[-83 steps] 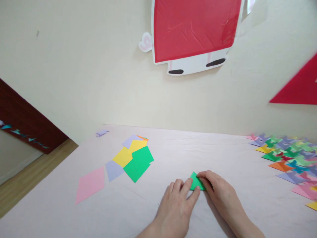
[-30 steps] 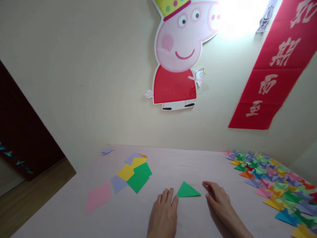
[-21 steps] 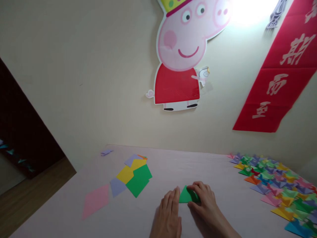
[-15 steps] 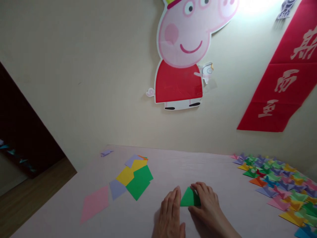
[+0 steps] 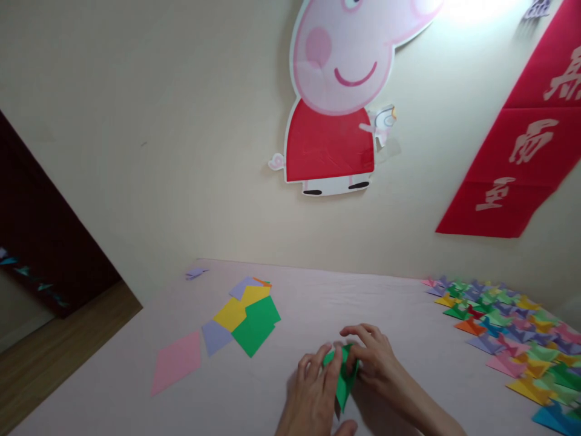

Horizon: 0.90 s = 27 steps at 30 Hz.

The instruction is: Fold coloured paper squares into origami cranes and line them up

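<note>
A small folded piece of green paper (image 5: 347, 387) is between my two hands, low in the centre of the head view. It is tilted, with one pointed corner towards me. My left hand (image 5: 311, 387) has its fingers laid over the left side of the paper, steadying it; the thumb sits apart, lower down. From the right, my right hand (image 5: 374, 360) grips the paper's upper right part with bent fingers, its index finger lifted. Fingers cover part of the folds.
Loose sheets lie to the left: green paper (image 5: 254, 330), yellow paper (image 5: 230, 315), purple paper (image 5: 215, 338) and pink paper (image 5: 177, 362). Rows of colourful folded paper figures (image 5: 517, 345) fill the right side. A purple folded figure (image 5: 196, 274) lies by the wall at the back left.
The green paper was flat with a straight near edge; now it is turned and tilted, point towards me. My left hand has come over it, and my right hand's grip has shifted.
</note>
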### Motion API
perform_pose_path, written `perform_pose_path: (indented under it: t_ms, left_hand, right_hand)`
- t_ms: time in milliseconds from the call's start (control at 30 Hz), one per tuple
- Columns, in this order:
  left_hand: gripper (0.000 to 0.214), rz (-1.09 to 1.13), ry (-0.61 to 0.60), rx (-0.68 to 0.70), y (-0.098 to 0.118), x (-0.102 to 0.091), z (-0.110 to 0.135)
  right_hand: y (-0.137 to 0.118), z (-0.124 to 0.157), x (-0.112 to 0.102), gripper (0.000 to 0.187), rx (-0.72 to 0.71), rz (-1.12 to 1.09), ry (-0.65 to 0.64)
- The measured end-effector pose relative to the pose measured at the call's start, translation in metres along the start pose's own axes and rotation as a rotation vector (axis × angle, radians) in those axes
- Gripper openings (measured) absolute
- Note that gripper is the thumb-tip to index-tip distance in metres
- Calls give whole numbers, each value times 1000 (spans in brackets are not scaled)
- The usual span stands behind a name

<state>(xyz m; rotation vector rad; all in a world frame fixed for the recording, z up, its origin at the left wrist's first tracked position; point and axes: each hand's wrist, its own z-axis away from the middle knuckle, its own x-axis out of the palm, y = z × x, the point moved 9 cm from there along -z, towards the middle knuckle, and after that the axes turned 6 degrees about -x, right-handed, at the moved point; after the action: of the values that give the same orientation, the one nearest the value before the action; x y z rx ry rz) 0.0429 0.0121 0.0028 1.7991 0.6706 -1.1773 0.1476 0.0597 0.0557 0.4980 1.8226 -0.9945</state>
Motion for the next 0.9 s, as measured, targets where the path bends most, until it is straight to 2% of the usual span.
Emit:
perform_pose_path:
  t_ms: [233,367,500,633,767,900]
  left_hand:
    - [76,-65,-35,124,4,8,4]
    - [70,-53,-66,72,9,5,1]
    - [67,-12,-109,-9,14,-1,-1]
    - [72,-28,-80,-64,11,3,3]
    - [66,-91,-22,-34,9,8,8]
    - [58,-103,-36,-14,12,7,6]
  right_hand:
    - [28,24,-2,32,-11,128,1]
    - [12,37,7,42,-54,141,-11]
    - [-5,41,13,31,-42,-7,37]
    - [9,42,12,22,102,-172,144]
    - [26,41,15,21,274,-160,181]
    - [30,39,17,26,347,-122,198]
